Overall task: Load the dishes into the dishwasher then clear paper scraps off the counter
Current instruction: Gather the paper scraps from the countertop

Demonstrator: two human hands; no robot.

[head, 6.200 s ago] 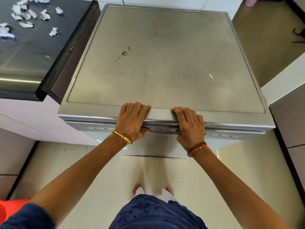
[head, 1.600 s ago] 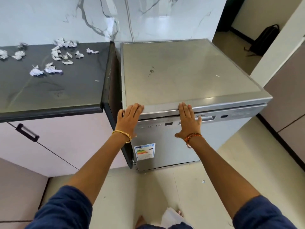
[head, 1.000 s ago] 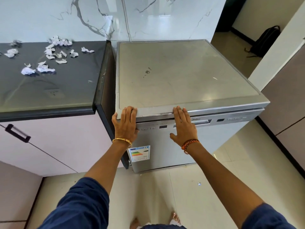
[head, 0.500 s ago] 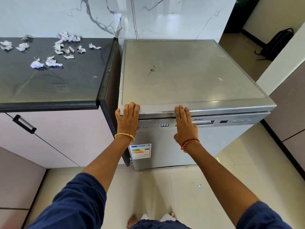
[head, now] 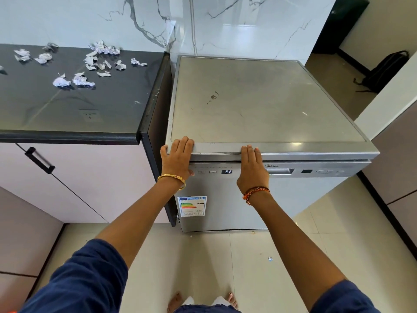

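Observation:
A steel dishwasher stands with its door closed; the small display on its control strip reads P2. My left hand lies flat with straight fingers on the upper left of the door, fingertips over the top edge, thumb beside the buttons. My right hand presses flat on the door just left of the recessed handle. Several crumpled white paper scraps are scattered at the back of the dark counter to the left. No dishes are in sight.
Pale cabinet doors with a black handle sit under the counter. A marble wall runs behind. One small scrap lies on the tiled floor. A black backpack rests in the passage at far right.
The door went from being gripped at its top to closed with both palms flat on it. The display changed from 888 to P2. My left hand has shifted slightly left.

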